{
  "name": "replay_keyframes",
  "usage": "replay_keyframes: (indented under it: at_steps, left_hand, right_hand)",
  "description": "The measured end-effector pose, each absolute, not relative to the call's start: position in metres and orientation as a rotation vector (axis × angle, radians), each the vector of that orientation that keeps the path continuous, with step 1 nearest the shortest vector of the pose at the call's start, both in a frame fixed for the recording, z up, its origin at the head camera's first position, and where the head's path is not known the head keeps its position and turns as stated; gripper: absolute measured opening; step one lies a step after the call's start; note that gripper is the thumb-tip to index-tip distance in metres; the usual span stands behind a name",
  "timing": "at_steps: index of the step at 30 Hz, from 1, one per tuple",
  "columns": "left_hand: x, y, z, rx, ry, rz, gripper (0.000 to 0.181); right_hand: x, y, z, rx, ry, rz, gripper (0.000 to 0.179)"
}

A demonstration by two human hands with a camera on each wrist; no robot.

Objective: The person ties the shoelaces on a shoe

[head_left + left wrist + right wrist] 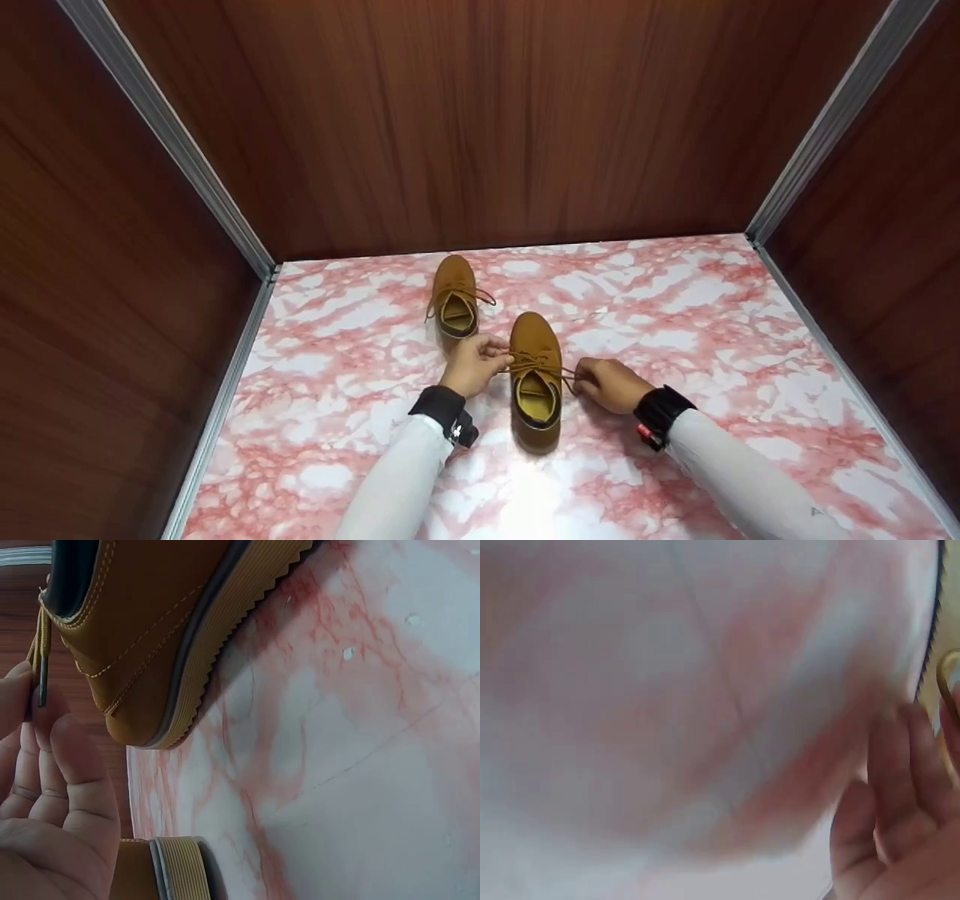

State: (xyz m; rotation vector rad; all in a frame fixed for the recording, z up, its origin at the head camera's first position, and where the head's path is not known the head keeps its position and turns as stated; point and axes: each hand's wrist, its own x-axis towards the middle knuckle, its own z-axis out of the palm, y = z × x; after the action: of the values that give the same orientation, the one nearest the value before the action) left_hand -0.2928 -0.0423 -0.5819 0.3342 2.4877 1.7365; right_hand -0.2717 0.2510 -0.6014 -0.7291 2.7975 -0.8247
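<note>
A tan lace-up shoe (535, 330) stands on the floor between my hands, toe pointing away, its laces (534, 362) crossed over the tongue. My left hand (469, 367) pinches a lace at the shoe's left side. In the left wrist view, the lace's dark tip (43, 682) hangs down by the fingers (79, 750). On the other side, my right hand (611, 384) holds lace strands drawn out to the right. The right wrist view, partly blurred, has a curved lace (946, 682) at the fingers.
A matching tan shoe (452, 271) stands farther off to the left, its lace ends spread to both sides. Dark wood-grain panels (480, 135) with metal corner strips (217, 202) border the red-and-white marbled surface (697, 330) at the back and sides.
</note>
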Motion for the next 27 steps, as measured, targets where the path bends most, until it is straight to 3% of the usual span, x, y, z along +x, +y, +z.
replay_keyframes:
  at_steps: [15, 27]
  left_hand:
    - [-0.290, -0.045, -0.579, 0.455, 2.648, 1.583, 0.008]
    - [-0.289, -0.048, -0.580, 0.491, 2.713, 1.519, 0.012]
  right_hand:
    - [-0.282, 0.271, -0.573, -0.448, 2.816, -1.048, 0.023]
    - [-0.278, 0.276, -0.585, -0.685, 3.130, -0.810, 0.031]
